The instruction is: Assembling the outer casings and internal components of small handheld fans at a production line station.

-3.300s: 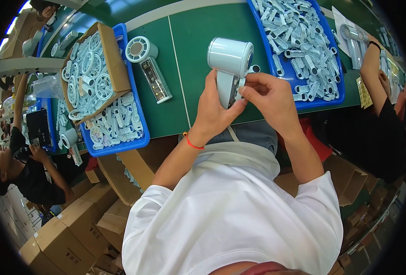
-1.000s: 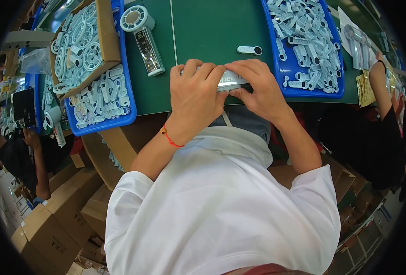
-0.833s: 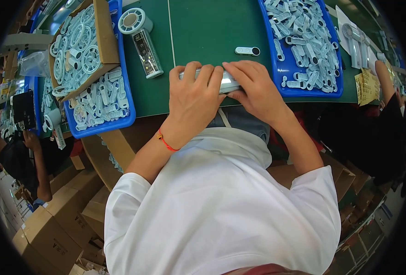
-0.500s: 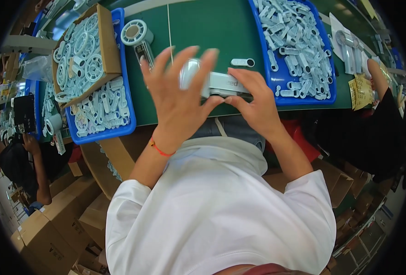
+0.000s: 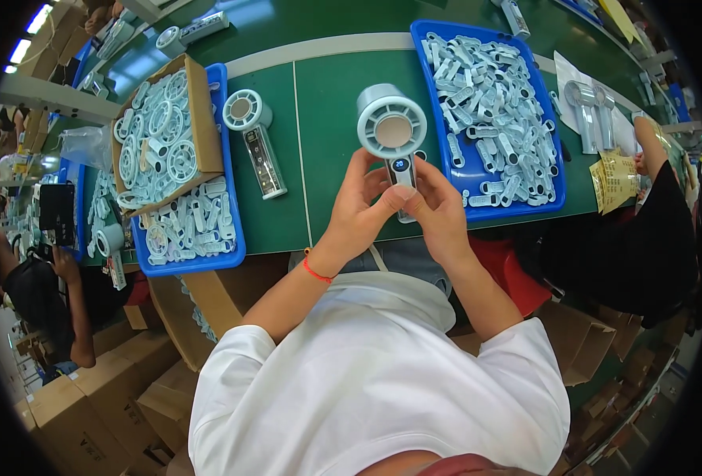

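Observation:
A pale blue handheld fan (image 5: 392, 131) stands upright before me, its round grille with a beige centre disc facing me. A small display glows on its handle. My left hand (image 5: 364, 202) grips the handle from the left, thumb on the front below the display. My right hand (image 5: 441, 205) holds the same handle from the right, its thumb meeting the left one. Behind the right fingertips, the end of a small handle cover (image 5: 420, 155) shows, mostly hidden. A second fan (image 5: 248, 111) lies to the left, its handle's inner parts exposed.
On the left, a cardboard box (image 5: 207, 127) of ring parts rests on a blue tray (image 5: 238, 238) of small covers. Another blue tray (image 5: 478, 213) on the right holds a heap of covers. Clear plastic-looking parts (image 5: 589, 119) lie beyond it, near another person's arm (image 5: 651, 147).
The fan has turned from lying sideways to upright, with its grille toward me and its display lit. My left hand, spread and blurred before, has closed on the handle. The view has shifted.

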Demonstrator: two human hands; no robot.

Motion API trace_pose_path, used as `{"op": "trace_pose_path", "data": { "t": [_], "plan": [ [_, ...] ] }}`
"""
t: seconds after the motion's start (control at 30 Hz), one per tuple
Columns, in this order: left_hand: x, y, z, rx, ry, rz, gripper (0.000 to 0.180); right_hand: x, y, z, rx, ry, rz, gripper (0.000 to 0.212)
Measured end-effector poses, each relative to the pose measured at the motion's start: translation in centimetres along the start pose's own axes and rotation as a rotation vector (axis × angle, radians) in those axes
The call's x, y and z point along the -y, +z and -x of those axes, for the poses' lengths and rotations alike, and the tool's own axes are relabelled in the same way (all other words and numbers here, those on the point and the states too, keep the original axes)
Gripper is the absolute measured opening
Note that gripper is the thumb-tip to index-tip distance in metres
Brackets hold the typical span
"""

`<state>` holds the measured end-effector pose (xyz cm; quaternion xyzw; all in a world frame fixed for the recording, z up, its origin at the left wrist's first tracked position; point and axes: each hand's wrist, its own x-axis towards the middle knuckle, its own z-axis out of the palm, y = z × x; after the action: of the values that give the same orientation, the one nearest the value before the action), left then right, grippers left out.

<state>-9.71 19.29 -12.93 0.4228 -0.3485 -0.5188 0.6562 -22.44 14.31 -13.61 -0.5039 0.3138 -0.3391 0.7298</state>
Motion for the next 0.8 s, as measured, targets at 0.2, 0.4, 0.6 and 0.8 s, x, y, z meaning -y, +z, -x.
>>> {"op": "trace_pose_path", "data": {
  "t": [0.2, 0.4, 0.6, 0.8],
  "plan": [
    [-0.4, 0.5, -1.5, -0.016, -0.060, 0.000, 0.060, 0.7, -0.4, -0.7, 0.015, -0.030, 0.037, 0.051],
    [-2.2, 0.3, -6.7, -0.241, 0.127, -0.140, 0.049, 5.2, -3.8, -3.7, -0.227, -0.434, 1.076, 0.027],
    [-4.1, -10.6, -25.9, -0.661, -0.003, -0.923, 0.041, 3.2, -5.6, -5.6, -0.140, -0.366, 1.371, 0.024],
    [-2.6, -8.8, -34.4, -1.115, 0.111, -1.594, 0.040, 4.6, -5.7, -4.7, -0.063, -0.221, 1.458, 0.038]
  ]
}}
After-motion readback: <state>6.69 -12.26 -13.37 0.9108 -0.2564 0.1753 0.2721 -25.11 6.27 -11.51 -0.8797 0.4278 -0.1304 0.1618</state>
